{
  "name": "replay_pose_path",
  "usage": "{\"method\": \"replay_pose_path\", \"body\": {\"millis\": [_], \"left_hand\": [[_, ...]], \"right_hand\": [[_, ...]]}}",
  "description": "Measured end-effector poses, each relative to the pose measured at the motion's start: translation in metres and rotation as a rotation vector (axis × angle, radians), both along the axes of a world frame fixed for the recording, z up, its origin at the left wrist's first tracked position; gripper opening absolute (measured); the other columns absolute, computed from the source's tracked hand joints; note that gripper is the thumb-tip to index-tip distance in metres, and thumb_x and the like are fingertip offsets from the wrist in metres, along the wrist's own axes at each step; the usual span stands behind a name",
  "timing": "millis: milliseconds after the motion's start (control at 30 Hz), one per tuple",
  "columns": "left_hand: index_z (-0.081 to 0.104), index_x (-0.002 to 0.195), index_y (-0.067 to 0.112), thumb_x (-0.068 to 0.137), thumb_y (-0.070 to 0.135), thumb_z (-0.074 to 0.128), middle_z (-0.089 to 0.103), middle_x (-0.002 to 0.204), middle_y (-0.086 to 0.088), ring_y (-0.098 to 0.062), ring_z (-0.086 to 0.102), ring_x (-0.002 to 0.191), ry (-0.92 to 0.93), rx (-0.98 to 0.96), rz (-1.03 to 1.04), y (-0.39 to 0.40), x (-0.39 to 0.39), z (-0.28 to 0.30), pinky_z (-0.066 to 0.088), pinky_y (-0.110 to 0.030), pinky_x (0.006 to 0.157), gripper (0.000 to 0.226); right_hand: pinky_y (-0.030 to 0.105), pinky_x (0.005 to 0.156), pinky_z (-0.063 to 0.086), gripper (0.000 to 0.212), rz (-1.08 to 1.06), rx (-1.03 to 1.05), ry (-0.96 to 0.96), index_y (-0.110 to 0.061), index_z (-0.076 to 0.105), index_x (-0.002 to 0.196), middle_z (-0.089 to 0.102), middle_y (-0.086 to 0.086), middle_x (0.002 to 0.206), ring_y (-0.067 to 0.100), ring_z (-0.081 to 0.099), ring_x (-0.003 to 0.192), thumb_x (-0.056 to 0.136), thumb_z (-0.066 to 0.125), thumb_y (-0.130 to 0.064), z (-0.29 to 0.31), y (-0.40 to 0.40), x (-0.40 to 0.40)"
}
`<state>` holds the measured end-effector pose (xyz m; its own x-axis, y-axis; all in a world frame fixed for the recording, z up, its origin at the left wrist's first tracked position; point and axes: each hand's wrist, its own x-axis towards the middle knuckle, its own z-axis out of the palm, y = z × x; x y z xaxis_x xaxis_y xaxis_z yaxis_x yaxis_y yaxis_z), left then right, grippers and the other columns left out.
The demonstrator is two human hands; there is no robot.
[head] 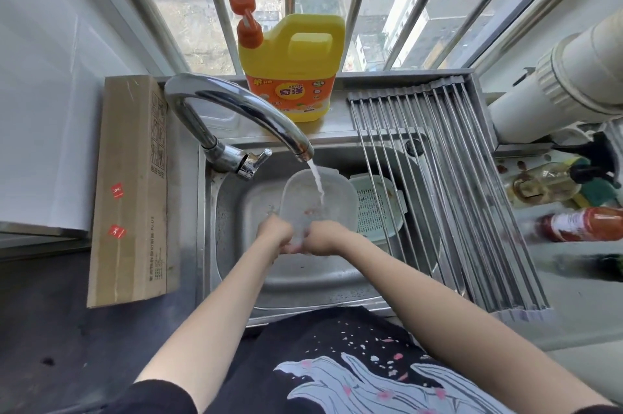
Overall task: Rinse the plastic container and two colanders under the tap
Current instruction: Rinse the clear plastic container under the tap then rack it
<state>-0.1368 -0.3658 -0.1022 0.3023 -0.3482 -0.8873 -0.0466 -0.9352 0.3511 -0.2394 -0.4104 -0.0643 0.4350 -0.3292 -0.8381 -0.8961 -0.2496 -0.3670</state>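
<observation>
Rinsing stage, head view. A translucent container [315,201] is held tilted in the sink [236,211], its open side turned up toward the tap [236,106], and the water stream [317,182] falls into it. Reddish residue is seen on its inner wall, so the rinse is judged unfinished.

The near rim of the container is gripped by both hands. The left hand [273,232] is closed on the rim at its left corner; the right hand [322,236] is closed on the rim just beside it, the two hands almost touching. The body of the container extends away from the hands, toward the tap.

A green colander [377,207] lies in the sink to the right of the container, touching or nearly touching it, partly beneath the roll-up rack [448,184]. A second colander cannot be made out; it may be nested in the first.

Risks, as judged from this arrangement:
- Slippage: a wet, smooth rim is held at one edge only, so the container could be twisted out of the grip as it fills.
- Splashing: the stream could be deflected off the sloped wall onto the counter or the cardboard box [131,191] at the left.
- Collision: the far wall could be knocked against the colander or rack when the container is turned.
</observation>
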Motion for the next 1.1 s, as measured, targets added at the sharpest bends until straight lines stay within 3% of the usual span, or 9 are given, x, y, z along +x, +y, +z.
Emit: {"method": "replay_pose_path", "body": {"millis": [67,133,233,433,600,767,933,1000,1100], "left_hand": [[0.033,0.129,-0.001,0.095,-0.006,0.022,0.063,0.108,-0.031,-0.016,0.055,0.027,0.108,0.009,0.112,0.006,-0.008,-0.003,0.044,-0.021,0.03,0.036],[0.035,0.115,-0.001,0.097,-0.003,0.024,0.065,0.081,-0.028,-0.016,0.054,0.031,0.239,0.035,0.198,0.012,-0.021,-0.003,0.029,-0.013,0.024,0.021],[0.044,0.085,0.001,0.098,0.0,0.031,0.052,0.074,-0.016,-0.01,0.054,0.031,0.391,0.01,0.304,0.018,-0.038,0.004,0.018,-0.009,0.024,0.018],[0.047,0.093,0.01,0.098,0.001,0.035,0.052,0.075,-0.003,-0.007,0.059,0.036,0.459,-0.124,0.367,0.008,-0.048,0.025,0.015,-0.01,0.025,0.017],[0.05,0.092,0.014,0.103,0.017,0.026,0.067,0.054,0.001,-0.007,0.055,0.032,0.324,-0.161,0.295,0.007,-0.033,0.027,0.015,-0.009,0.026,0.026],[0.04,0.105,0.003,0.096,-0.001,0.031,0.064,0.061,-0.011,-0.01,0.061,0.036,0.363,0.072,0.133,0.015,-0.026,0.02,0.018,-0.011,0.025,0.013],[0.041,0.089,-0.001,0.096,0.001,0.025,0.065,0.05,-0.011,-0.011,0.049,0.024,0.211,0.191,-0.092,0.008,0.001,0.022,0.034,-0.011,0.029,0.017],[0.047,0.081,-0.001,0.097,0.002,0.032,0.07,0.076,-0.015,-0.013,0.053,0.026,0.082,0.135,-0.062,0.003,0.008,0.021,0.054,-0.021,0.048,0.022],[0.052,0.12,-0.008,0.096,0.0,0.04,0.062,0.117,-0.022,-0.014,0.069,0.052,-0.015,-0.026,0.134,-0.001,0.012,0.021,0.057,-0.028,0.05,0.028]], "right_hand": [[0.029,0.067,0.047,0.029,-0.625,0.196,-0.168,-0.006,0.058,0.118,0.065,0.009,0.102,0.025,0.062,0.088,0.095,0.044,-0.017,-0.007,-0.006,-0.007],[0.033,0.059,0.053,0.024,-1.23,0.279,-0.318,-0.01,0.051,0.116,0.062,0.008,0.088,0.023,0.061,0.074,0.096,0.037,-0.011,-0.014,-0.018,-0.008],[0.028,0.05,0.037,0.015,-1.523,0.163,-0.317,-0.018,0.048,0.1,0.05,0.003,0.075,0.016,0.046,0.06,0.094,0.034,-0.019,-0.019,-0.036,0.002],[0.033,0.093,0.039,0.041,-0.652,-0.046,-0.238,-0.001,0.048,0.131,0.055,0.021,0.127,0.033,0.052,0.117,0.102,0.032,-0.026,-0.004,-0.031,0.016],[0.024,0.045,0.032,0.037,-0.021,0.228,0.066,-0.014,0.051,0.067,0.052,0.006,0.064,0.017,0.043,0.05,0.099,0.034,-0.024,0.005,-0.03,0.007],[0.041,0.092,0.043,0.029,0.938,-0.561,-0.053,-0.01,0.063,0.108,0.064,0.007,0.112,0.027,0.056,0.107,0.097,0.037,-0.018,-0.006,-0.039,0.013],[0.036,0.095,0.039,0.036,0.928,-0.697,-0.093,-0.013,0.053,0.123,0.05,0.009,0.133,0.028,0.05,0.119,0.088,0.055,-0.007,-0.022,-0.058,-0.013],[0.037,0.103,0.032,0.041,0.904,-0.741,0.036,-0.012,0.049,0.133,0.042,0.006,0.144,0.024,0.04,0.131,0.092,0.047,-0.009,-0.025,-0.054,-0.022],[0.051,0.115,-0.004,0.057,0.904,-0.744,0.352,-0.016,0.022,0.15,0.017,0.006,0.158,0.021,0.009,0.147,0.098,0.04,-0.03,-0.032,-0.038,-0.037]]}}
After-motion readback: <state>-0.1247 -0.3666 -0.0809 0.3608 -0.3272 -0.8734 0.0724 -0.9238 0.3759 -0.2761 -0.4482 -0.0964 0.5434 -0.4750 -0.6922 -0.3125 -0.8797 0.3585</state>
